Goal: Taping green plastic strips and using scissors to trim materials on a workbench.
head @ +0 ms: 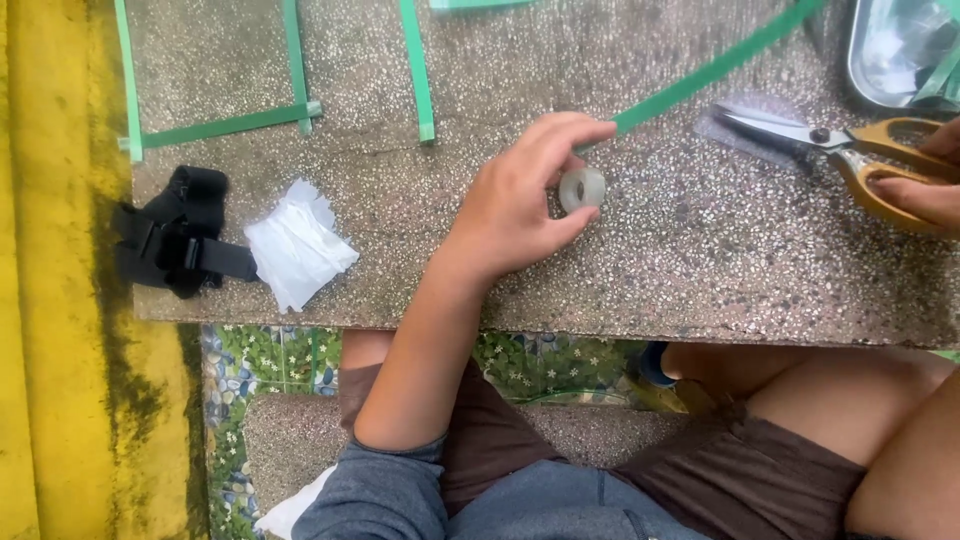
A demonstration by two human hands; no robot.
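Several green strips (420, 70) lie cut beyond the fingertips, one long strip (715, 70) uncut — left hand (515, 205) pinching a tape roll (581, 189), right hand (925, 185) gripping scissors (800, 130) — taping apparently pending.

Left hand (520, 205): forearm rising from the lower centre, elbow bent, wrist straight. The fingers curl into a pinching grip, index finger arched above and thumb closing from below, the remaining fingers folded behind the index. Palm turned to the person's right. Right hand (925, 175): only partly in view at the right edge, well apart from the left grip; fingers hooked in a closed grip, wrist and forearm cut off by the frame. Right upper arm shows at lower right.
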